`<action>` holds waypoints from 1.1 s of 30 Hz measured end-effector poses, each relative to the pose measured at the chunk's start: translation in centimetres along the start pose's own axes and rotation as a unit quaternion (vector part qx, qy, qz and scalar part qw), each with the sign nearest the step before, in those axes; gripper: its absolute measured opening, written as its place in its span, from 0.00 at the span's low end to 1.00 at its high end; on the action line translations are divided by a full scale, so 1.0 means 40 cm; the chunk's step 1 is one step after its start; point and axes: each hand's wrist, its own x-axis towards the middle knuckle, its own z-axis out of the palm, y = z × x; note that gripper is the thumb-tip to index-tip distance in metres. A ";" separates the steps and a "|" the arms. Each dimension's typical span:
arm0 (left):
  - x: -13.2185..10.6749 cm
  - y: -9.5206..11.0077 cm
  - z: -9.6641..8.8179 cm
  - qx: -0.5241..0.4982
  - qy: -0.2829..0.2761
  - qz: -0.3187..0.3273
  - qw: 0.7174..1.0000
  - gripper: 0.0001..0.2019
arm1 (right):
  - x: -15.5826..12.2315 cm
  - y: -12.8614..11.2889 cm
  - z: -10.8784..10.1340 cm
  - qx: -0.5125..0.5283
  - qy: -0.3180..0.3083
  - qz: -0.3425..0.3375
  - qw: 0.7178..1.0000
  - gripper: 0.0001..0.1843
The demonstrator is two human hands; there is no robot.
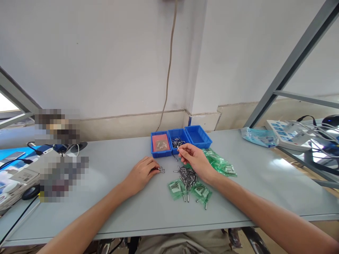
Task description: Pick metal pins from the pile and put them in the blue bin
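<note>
My left hand [144,173] rests on the table with its fingers closed on several small metal pins [161,170], whose ends stick out past the fingertips. Over the front of the middle blue bin [173,151], my right hand [194,157] makes a pinch with thumb and forefinger. What it pinches is too small to name. Dark metal pins [178,141] lie inside that bin. A loose heap of short metal rods [187,176] lies below my right hand, partly on green plastic bags [175,188] that also contain rods and white labels.
The left blue bin [161,154] holds a reddish packet [160,143]; the right blue bin [198,135] shows a bare bottom. More green bags [221,164] lie beside my right wrist. Power strips with cables [287,135] and a light-blue plastic bag [259,137] sit right; boxes [25,173] stand left.
</note>
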 end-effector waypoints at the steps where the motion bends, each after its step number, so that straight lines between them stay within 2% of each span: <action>1: 0.000 0.000 0.002 0.009 -0.005 -0.004 1.000 0.09 | 0.000 -0.001 0.001 -0.001 0.002 0.001 1.000 0.20; 7: -0.003 0.004 0.008 0.048 -0.009 0.007 0.999 0.13 | 0.000 -0.002 0.000 -0.003 0.001 0.003 1.000 0.20; 15: -0.015 -0.017 -0.008 0.008 0.046 -0.028 0.999 0.15 | -0.001 -0.003 -0.004 -0.005 0.000 0.002 1.000 0.21; 25: -0.019 -0.044 -0.019 0.051 0.039 -0.006 0.998 0.14 | -0.004 0.003 -0.003 0.002 -0.002 0.007 1.000 0.19; 33: -0.022 -0.038 -0.033 0.076 0.033 -0.032 0.996 0.18 | -0.004 0.000 0.000 -0.001 -0.002 0.009 1.000 0.21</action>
